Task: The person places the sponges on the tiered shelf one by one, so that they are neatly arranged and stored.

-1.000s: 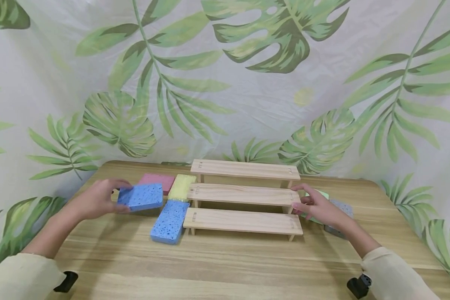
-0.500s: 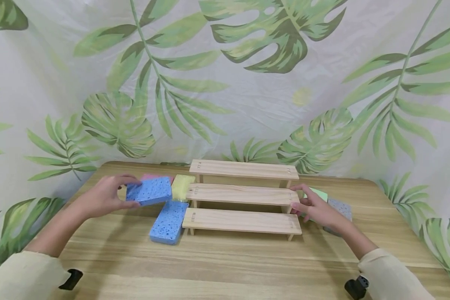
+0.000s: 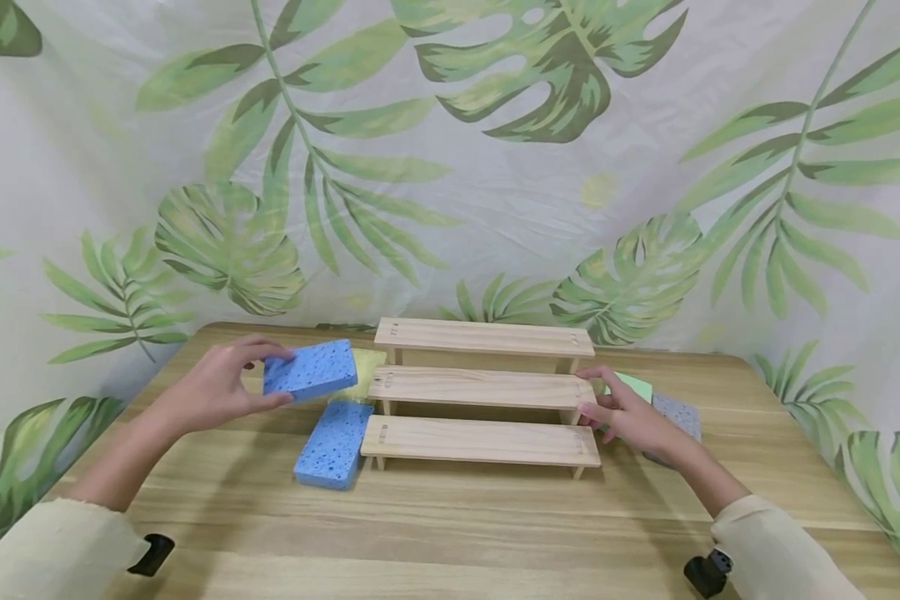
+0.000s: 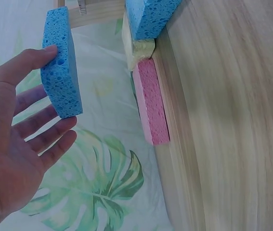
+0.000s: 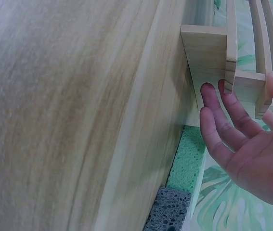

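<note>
Between thumb and fingers, my left hand (image 3: pixel 221 387) pinches a blue sponge (image 3: pixel 311 369) held above the table, tilted; the left wrist view shows the thumb on one face of this sponge (image 4: pixel 58 72). Below lie another blue sponge (image 3: pixel 335 444) and a yellow sponge (image 3: pixel 363 375), partly covered. A pink sponge (image 4: pixel 151 103) shows in the left wrist view but is hidden in the head view. My right hand (image 3: pixel 630 412) grips the right end of the middle board of a three-step wooden stand (image 3: pixel 480 387), thumb and index finger at that board's end.
Right of the stand, partly behind my right hand, lie a green sponge (image 3: pixel 633 386) and a grey sponge (image 3: pixel 677 415) on the wooden table (image 3: pixel 420 533). A leaf-print curtain (image 3: pixel 495 208) hangs behind the table's back edge.
My left hand has moved right and slightly up with the blue sponge, which now covers the pink sponge in the head view. The right hand stays at the stand.
</note>
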A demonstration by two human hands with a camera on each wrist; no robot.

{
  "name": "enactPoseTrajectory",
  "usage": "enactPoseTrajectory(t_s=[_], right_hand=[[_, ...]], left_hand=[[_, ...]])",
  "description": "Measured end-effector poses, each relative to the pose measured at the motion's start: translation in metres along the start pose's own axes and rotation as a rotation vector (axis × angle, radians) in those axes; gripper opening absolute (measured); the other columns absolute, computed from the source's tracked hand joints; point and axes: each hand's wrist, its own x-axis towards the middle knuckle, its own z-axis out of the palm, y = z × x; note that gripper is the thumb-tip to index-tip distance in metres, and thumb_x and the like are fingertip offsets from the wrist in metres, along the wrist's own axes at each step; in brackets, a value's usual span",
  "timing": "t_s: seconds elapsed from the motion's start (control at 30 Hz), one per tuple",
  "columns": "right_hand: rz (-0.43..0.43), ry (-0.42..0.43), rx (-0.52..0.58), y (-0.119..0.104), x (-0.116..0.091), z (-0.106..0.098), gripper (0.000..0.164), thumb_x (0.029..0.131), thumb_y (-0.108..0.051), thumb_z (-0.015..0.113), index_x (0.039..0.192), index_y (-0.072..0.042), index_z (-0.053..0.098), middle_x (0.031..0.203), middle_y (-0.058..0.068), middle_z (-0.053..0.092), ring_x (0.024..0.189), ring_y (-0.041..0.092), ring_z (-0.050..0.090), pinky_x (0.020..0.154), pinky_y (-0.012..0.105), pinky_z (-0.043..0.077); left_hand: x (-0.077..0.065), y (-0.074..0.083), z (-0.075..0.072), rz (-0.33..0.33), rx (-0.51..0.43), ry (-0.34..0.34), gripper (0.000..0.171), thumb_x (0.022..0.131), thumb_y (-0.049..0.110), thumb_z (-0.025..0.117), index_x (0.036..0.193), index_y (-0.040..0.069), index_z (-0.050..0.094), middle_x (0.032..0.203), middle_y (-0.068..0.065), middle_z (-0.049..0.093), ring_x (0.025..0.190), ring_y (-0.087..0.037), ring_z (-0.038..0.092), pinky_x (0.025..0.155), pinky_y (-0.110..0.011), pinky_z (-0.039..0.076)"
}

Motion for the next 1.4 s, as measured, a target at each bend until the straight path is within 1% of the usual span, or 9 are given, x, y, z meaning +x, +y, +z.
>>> enactPoseTrajectory(t_s=[0.17,0.3,0.4,0.6,0.87,1.03,1.2,1.27,1.4], right_hand=[[0.001,0.001,-0.005,0.001,0.0,-0.001,0.054,0.109,-0.016,0.053,0.153,-0.002,0.026,0.099,0.016,0.072,0.093,0.029,0.069,0.071,0.045,0.056],[-0.002,-0.006,-0.006,0.001,0.0,-0.002,0.054,0.109,-0.017,0.053,0.153,-0.002,0.026,0.101,0.017,0.072,0.096,0.031,0.069,0.072,0.045,0.057],[-0.004,-0.005,0.001,0.001,0.001,-0.001,0.054,0.109,-0.016,0.053,0.153,-0.001,0.027,0.1,0.017,0.072,0.096,0.031,0.07,0.071,0.044,0.057],[-0.003,0.005,0.003,0.001,0.002,-0.001,0.053,0.108,-0.014,0.053,0.152,-0.001,0.028,0.096,0.015,0.072,0.092,0.029,0.069,0.07,0.044,0.056],[-0.014,-0.003,0.0,0.002,0.003,-0.003,0.052,0.108,-0.013,0.053,0.151,0.0,0.028,0.095,0.015,0.071,0.091,0.03,0.069,0.07,0.044,0.056],[-0.016,-0.004,0.009,0.002,0.002,-0.003,0.051,0.108,-0.013,0.053,0.151,0.0,0.028,0.095,0.015,0.071,0.091,0.03,0.069,0.07,0.044,0.056],[-0.004,-0.005,0.013,0.002,0.002,-0.003,0.052,0.108,-0.014,0.053,0.152,-0.001,0.028,0.096,0.015,0.071,0.094,0.03,0.069,0.071,0.044,0.056],[0.002,-0.006,0.013,0.001,0.002,-0.003,0.053,0.108,-0.014,0.053,0.153,-0.002,0.027,0.097,0.014,0.072,0.095,0.03,0.069,0.071,0.044,0.055],[0.007,-0.008,0.017,0.0,0.002,-0.003,0.053,0.108,-0.015,0.053,0.153,-0.002,0.027,0.097,0.014,0.072,0.095,0.03,0.069,0.072,0.044,0.055]], left_hand=[[0.004,0.003,0.002,0.033,-0.001,0.042,0.048,0.077,0.018,0.091,0.117,0.0,0.074,0.118,-0.02,0.069,0.098,-0.038,0.069,0.077,-0.054,0.055],[0.006,0.007,0.003,0.038,0.001,0.076,0.046,0.076,0.017,0.091,0.117,0.002,0.074,0.117,-0.015,0.07,0.097,-0.031,0.068,0.077,-0.05,0.055],[0.009,0.01,0.003,0.042,-0.009,0.09,0.046,0.076,0.017,0.092,0.117,0.003,0.075,0.118,-0.015,0.07,0.098,-0.031,0.068,0.078,-0.051,0.054],[0.015,0.016,0.003,0.046,-0.049,0.09,0.047,0.075,0.016,0.092,0.117,0.003,0.075,0.121,-0.016,0.07,0.108,-0.039,0.067,0.085,-0.056,0.051],[0.021,0.022,0.005,0.068,-0.065,0.112,0.044,0.074,0.013,0.093,0.114,0.004,0.076,0.117,-0.012,0.071,0.1,-0.032,0.069,0.081,-0.052,0.054],[0.024,0.028,0.005,0.066,-0.074,0.114,0.044,0.076,0.014,0.092,0.116,0.005,0.076,0.119,-0.012,0.071,0.101,-0.03,0.068,0.08,-0.05,0.054],[0.027,0.034,0.004,0.076,-0.084,0.101,0.047,0.076,0.016,0.092,0.118,0.006,0.075,0.121,-0.012,0.07,0.103,-0.031,0.067,0.081,-0.051,0.054],[0.029,0.035,0.004,0.087,-0.087,0.102,0.048,0.075,0.016,0.093,0.119,0.007,0.075,0.121,-0.011,0.07,0.103,-0.029,0.067,0.081,-0.048,0.054],[0.032,0.035,0.007,0.115,-0.09,0.123,0.051,0.073,0.016,0.094,0.12,0.008,0.074,0.122,-0.009,0.07,0.098,-0.021,0.065,0.077,-0.034,0.053]])
